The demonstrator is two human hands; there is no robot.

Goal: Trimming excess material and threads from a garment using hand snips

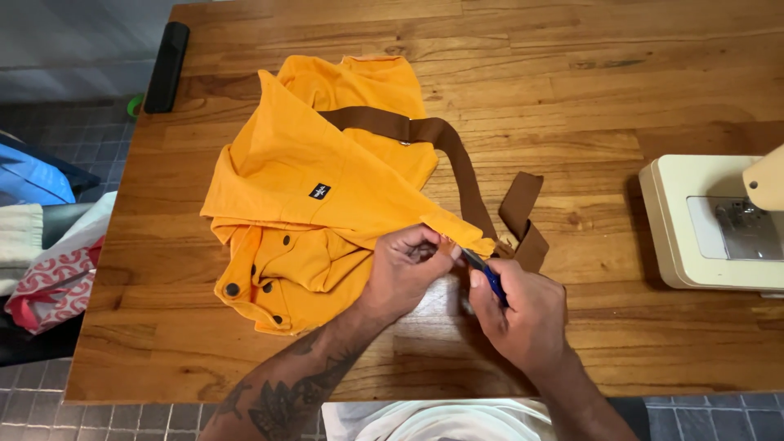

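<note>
Warm, even indoor light, soft shadows beneath the cloth, sharp focus throughout, slight wide-angle bending at edges.

An orange garment (314, 196) with a brown strap (457, 167) is lying bunched on the wooden surface (653, 82), and the left hand (404, 269) is pinching its pointed corner. The right hand (523, 314) is gripping a small blue-handled tool (487, 273) whose tip is touching that corner. A cream sewing machine (710, 224) is sitting near the right edge, while a black bar (167, 67) is lying at the far left corner.

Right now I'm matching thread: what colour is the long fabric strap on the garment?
Brown, the long fabric strap, clearest in the head view.
</note>
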